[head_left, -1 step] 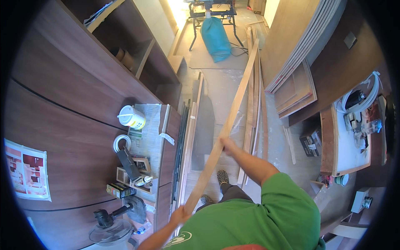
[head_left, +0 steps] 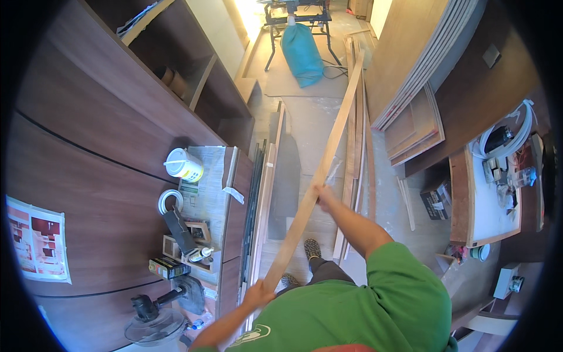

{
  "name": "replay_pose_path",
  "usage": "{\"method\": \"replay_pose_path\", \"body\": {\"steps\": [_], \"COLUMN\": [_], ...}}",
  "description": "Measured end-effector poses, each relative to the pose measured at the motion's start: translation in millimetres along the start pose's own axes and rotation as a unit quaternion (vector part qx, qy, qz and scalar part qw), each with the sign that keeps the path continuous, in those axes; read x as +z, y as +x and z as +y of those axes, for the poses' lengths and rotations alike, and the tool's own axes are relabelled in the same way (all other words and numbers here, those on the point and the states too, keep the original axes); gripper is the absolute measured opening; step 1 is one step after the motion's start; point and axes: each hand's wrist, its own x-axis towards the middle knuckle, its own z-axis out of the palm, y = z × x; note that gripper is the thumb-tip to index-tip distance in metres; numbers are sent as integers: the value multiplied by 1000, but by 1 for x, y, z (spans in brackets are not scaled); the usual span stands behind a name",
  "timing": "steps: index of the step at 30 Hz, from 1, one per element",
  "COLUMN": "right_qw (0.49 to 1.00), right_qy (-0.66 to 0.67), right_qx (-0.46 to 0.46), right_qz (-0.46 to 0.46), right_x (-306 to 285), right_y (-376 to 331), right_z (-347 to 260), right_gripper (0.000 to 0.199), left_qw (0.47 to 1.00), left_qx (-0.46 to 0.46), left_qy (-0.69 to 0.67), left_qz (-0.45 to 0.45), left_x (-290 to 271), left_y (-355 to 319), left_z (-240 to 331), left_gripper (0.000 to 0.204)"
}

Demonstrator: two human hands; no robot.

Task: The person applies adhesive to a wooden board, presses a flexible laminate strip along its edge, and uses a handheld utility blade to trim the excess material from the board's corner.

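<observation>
Above the floor, a long thin wooden strip (head_left: 319,170) is held in both hands. It slants from low near the person up and away to the right, with its far end pointing at the blue bag (head_left: 301,54). Fingers of the left hand (head_left: 256,291) wrap its near end. Fingers of the right hand (head_left: 322,195) grip its middle. Stacked boards (head_left: 356,146) lie just beside it.

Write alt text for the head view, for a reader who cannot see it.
A person in a green shirt holds a long wooden strip in both hands, left hand at its near end, right hand farther along, above a workshop floor with stacked boards and a cluttered workbench.
</observation>
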Motion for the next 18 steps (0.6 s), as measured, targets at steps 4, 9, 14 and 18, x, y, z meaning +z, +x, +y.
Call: {"method": "replay_pose_path", "body": {"steps": [4,9,14,18], "right_qw": [996,998,888,915], "right_qy": [-82,34,-325,-262], "right_qx": [35,55,-23,-8], "right_qz": [9,19,324,308], "right_x": [-14,-71,-171,-164], "right_y": [-61,-44,-4,-27], "right_z": [-31,-7,22,-9], "right_gripper": [40,48,49,51], "left_qw": [997,972,973,990], "left_qx": [73,216,147,57], "left_qy": [3,-67,-22,-29], "left_qz": [10,-62,-176,-130], "left_x": [33,69,19,0], "left_y": [135,233,206,153], "left_z": [152,220,233,103], "left_gripper": [64,94,107,97]}}
